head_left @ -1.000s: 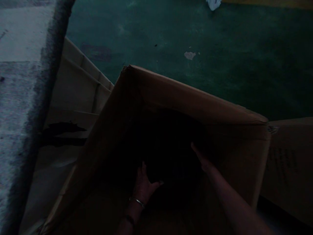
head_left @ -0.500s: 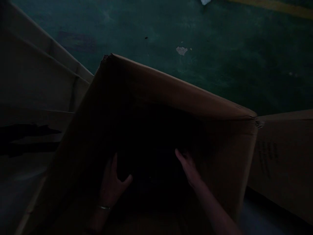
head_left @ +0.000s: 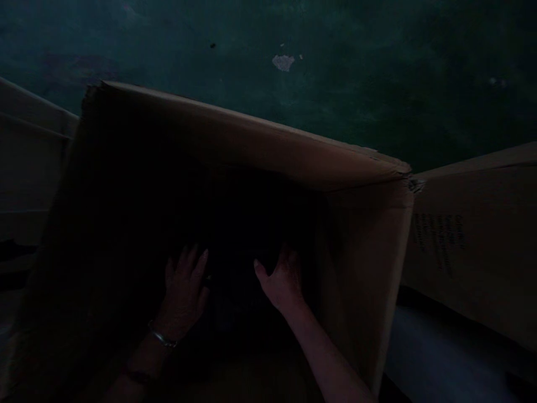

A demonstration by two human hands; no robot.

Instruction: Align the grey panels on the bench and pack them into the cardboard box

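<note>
Both my hands reach down inside a deep, open cardboard box. My left hand, with a bracelet at the wrist, is spread with its fingers apart and its back upward. To its right, my right hand has the thumb stretched away from the fingers. Nothing shows in either hand. Something dark lies between and below them in the box; its shape is too dim to make out. Whether the fingertips touch it cannot be seen.
A cardboard flap with printed text sticks out at the right. Another pale flap is at the left. Beyond the box lies a green floor with a pale patch. A greyish surface shows at lower right.
The view has shifted, so the box sits further left and slightly higher. My left hand has turned back-up with its fingers spread, and my right hand has come closer to it.
</note>
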